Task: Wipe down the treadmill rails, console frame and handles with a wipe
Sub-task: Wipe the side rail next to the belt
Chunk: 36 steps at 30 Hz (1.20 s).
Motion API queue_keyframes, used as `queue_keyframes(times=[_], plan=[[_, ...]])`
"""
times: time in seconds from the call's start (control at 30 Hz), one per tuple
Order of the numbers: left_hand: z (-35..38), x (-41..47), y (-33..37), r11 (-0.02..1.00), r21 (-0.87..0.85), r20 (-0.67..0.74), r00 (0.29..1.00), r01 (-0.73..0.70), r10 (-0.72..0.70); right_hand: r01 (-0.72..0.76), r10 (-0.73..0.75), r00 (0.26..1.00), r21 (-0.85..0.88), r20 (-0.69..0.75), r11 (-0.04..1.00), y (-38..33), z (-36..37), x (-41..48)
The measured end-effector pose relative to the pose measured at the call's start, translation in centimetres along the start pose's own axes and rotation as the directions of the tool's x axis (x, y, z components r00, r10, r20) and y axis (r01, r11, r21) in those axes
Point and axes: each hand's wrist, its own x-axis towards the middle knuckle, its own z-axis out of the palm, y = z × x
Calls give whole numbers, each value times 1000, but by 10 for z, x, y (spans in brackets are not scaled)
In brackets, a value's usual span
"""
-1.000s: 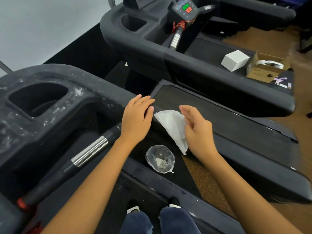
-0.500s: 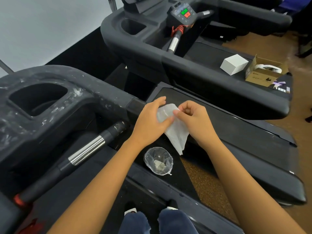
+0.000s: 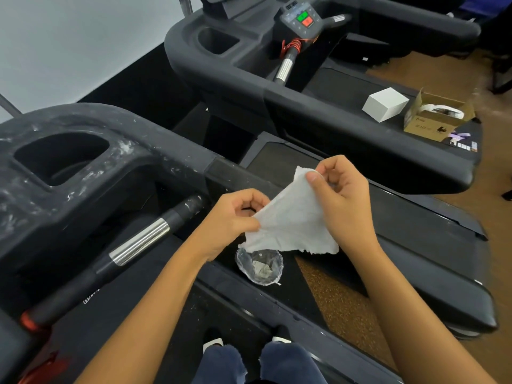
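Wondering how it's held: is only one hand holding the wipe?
No, the left hand and the right hand each pinch an edge of the wipe.

Left hand [image 3: 235, 217]: fingers curled, thumb and forefinger pinching the left edge of the white wipe [image 3: 293, 225]. Right hand [image 3: 343, 195]: held higher, pinching the top corner. Forearms: bare, extended forward, converging.

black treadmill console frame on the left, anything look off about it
Yes: the black plastic console frame is smeared with whitish streaks and specks around its cup recess; the neighbouring black treadmill looks clean by contrast.
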Motion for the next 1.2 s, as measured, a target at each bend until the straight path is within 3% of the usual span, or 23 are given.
queue_keyframes(times=[0.1, 0.2, 0.3, 0.37, 0.47, 0.53, 0.63, 0.73, 0.83, 0.97, 1.07, 1.2], plan=[[8, 1, -13, 989, 8, -162, 976, 148, -144, -65, 76, 995, -157, 69, 985, 14, 3, 20], [14, 5, -27, 945, 212, -367, 916, 251, -161, -92, 167, 981, -528, 96, 844, 30, 13, 31], [9, 2, -31, 910, 307, -513, 853, 280, -90, -18, 51, 998, -616, 35, 788, 28, 23, 10], [3, -1, -26, 885, 375, -584, 812, 274, -4, 42, 39, 994, -690, 101, 722, 30, 36, -21], [-10, 0, -14, 875, 438, -638, 757, 207, 141, 110, 76, 983, -873, 165, 475, 44, 60, -51], [-20, 7, -7, 859, 486, -643, 731, 160, 228, 89, 91, 986, -909, 137, 407, 48, 74, -37], [-33, 23, -4, 820, 561, -619, 715, 115, 323, 145, 90, 975, -885, 204, 443, 38, 97, 7], [-47, 43, -13, 726, 683, -517, 754, 78, 406, 201, 91, 955, -842, 282, 500, 35, 113, 30], [-62, 59, -23, 586, 808, -379, 813, 58, 443, 233, 39, 959, -858, 282, 458, 41, 94, 18], [-74, 67, -34, 416, 905, -268, 877, 88, 400, 154, 55, 980, -899, 193, 411, 51, 53, -7], [-77, 69, -40, 391, 917, -235, 898, 78, 372, 53, 112, 988, -923, 104, 382, 46, 67, -2], [-78, 71, -47, 393, 917, -234, 885, 64, 402, 87, 103, 983, -876, 153, 474, 32, 123, 26]])
